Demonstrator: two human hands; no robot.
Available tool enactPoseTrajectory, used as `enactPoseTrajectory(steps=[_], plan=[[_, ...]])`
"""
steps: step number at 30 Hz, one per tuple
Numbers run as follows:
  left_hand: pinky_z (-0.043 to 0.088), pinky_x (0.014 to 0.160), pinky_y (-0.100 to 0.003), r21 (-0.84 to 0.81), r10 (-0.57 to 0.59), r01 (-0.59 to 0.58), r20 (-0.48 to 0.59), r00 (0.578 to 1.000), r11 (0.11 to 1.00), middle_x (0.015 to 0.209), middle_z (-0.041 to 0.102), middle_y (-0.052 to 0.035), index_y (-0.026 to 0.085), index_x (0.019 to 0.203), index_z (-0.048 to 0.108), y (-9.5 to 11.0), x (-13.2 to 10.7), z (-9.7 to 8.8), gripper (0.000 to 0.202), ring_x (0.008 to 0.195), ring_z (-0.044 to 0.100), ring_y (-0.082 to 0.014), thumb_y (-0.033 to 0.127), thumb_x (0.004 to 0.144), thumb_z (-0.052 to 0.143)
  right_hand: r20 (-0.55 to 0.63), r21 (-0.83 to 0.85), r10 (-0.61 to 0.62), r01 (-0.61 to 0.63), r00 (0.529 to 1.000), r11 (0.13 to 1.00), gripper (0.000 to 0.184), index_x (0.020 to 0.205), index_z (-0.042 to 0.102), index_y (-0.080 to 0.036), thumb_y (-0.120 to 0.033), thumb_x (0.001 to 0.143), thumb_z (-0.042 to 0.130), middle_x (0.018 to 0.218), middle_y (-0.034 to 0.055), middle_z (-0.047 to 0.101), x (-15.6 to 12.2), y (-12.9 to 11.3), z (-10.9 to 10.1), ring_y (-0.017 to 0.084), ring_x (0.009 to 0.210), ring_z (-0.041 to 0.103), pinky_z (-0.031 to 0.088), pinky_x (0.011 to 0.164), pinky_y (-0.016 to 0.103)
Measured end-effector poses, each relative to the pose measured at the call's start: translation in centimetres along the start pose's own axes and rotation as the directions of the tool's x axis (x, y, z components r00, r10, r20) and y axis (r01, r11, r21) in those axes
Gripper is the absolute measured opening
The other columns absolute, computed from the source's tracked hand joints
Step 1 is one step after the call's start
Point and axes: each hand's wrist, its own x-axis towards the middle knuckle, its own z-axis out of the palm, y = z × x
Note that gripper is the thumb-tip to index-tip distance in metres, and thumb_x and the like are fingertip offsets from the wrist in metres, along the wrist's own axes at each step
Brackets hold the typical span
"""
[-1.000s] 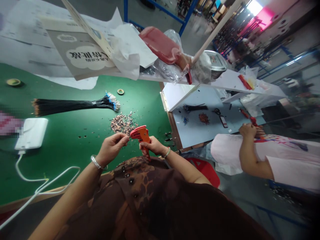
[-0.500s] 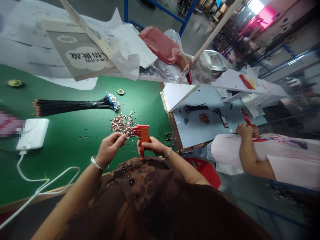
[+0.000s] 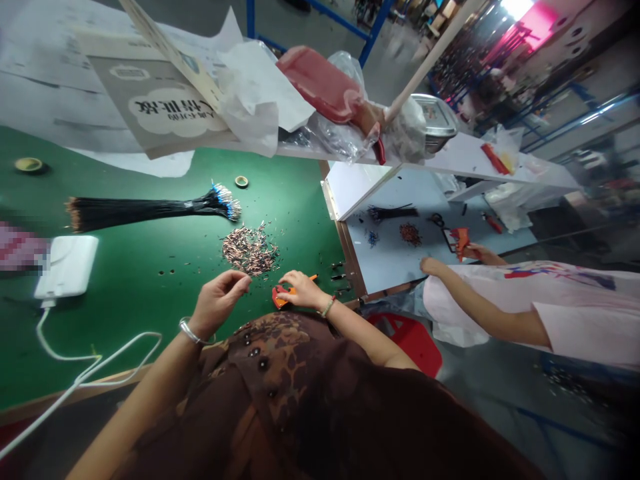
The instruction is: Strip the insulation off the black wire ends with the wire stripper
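Note:
My left hand (image 3: pixel 219 300) hovers just above the green table (image 3: pixel 150 287) with thumb and fingertips pinched together; what they hold is too small to make out. My right hand (image 3: pixel 301 291) lies low on the table, its fingers curled over an orange crimping tool (image 3: pixel 278 299) that rests flat near the table's front edge. A pile of small copper terminals (image 3: pixel 249 249) sits just beyond both hands. Farther left lies a long bundle of black wires (image 3: pixel 145 211) with blue tips.
A white charger block (image 3: pixel 67 265) with a white cable (image 3: pixel 85 373) lies at the left. Two tape rolls (image 3: pixel 29 165) (image 3: pixel 242 181) sit farther back. Papers and bags crowd the shelf (image 3: pixel 310 155) above. A co-worker's hand holds an orange tool (image 3: pixel 460 240) at the right-hand white table (image 3: pixel 400 260).
My right hand has lowered the orange tool from upright in the air to flat on the table. My left hand barely moved. The co-worker's arms dropped onto their table.

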Motion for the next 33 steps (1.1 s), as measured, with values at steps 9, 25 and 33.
enactPoseTrajectory(steps=[9,25,33], plan=[[0.045,0.056,-0.022,0.069,0.032,-0.039,0.095,0.995,0.997,0.062,0.063,-0.0010,0.017,0.072,0.064,0.1,-0.6,0.5,0.033,0.058,0.054,-0.0123,0.049,0.079,0.063,-0.170,0.641,0.006,0.106,0.985,0.761,0.035,0.072,0.059,-0.016,-0.046,0.089,0.054,0.066,-0.0004,0.055,1.1,-6.2,-1.8,0.012,0.063,0.050,0.041,0.064,0.023],[0.041,0.054,-0.020,-0.169,-0.067,0.085,0.109,0.992,0.982,0.059,0.056,0.0017,0.017,0.069,0.060,-1.6,-4.6,1.3,0.031,0.055,0.049,-0.0104,0.046,0.080,0.064,0.155,0.988,0.103,-0.152,0.982,-0.036,0.039,0.054,0.038,-0.019,-0.034,0.077,0.065,0.039,-0.0092,0.034,0.0,-9.0,1.5,0.005,0.032,0.028,0.027,0.037,0.021],[0.040,0.051,-0.020,-0.298,-0.236,0.204,-0.075,0.969,0.932,0.059,0.055,0.0018,0.017,0.068,0.062,-2.4,-6.7,-1.1,0.041,0.055,0.049,-0.0104,0.057,0.071,0.070,-0.022,0.986,0.484,0.100,0.875,-0.136,0.046,0.054,0.022,-0.022,-0.031,0.079,0.059,0.042,-0.0119,0.016,-0.3,-3.2,-1.8,0.004,0.037,0.015,0.027,0.040,0.019]])
